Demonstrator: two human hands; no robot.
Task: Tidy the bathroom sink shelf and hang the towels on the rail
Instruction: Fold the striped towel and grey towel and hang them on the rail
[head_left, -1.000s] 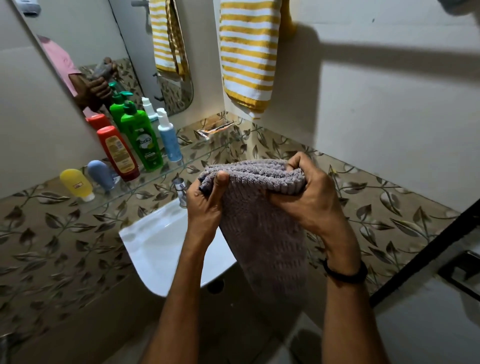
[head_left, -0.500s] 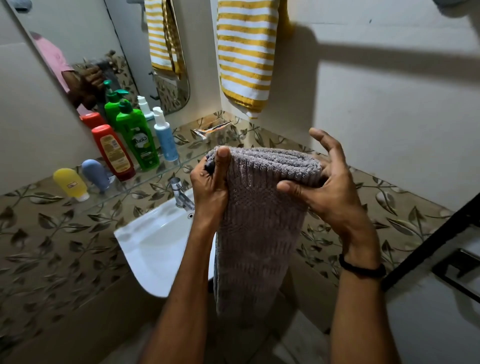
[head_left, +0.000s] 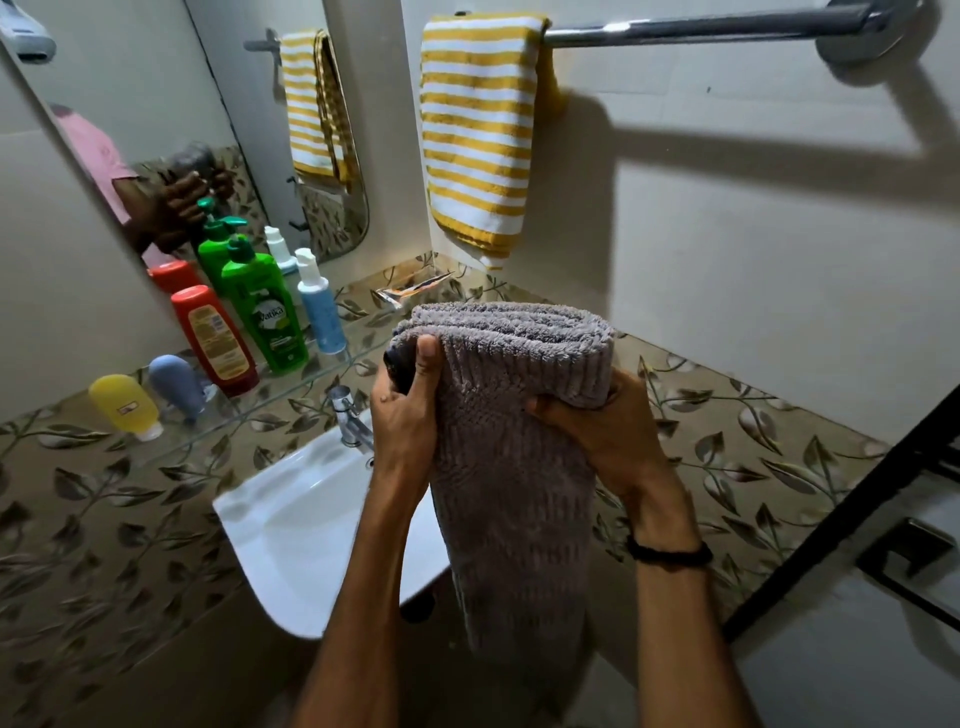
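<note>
Shelf: 5 bottles (2 tubes)

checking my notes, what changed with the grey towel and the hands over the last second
The right hand opened half a second ago and has closed again lower on the folded grey towel. The left hand kept its pinch at the fold. The striped towel stayed on the rail; the shelf bottles are unmoved.

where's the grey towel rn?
Head view, centre: the grey towel hangs folded between the left hand and right hand, in front of the sink, below the rail.
</note>
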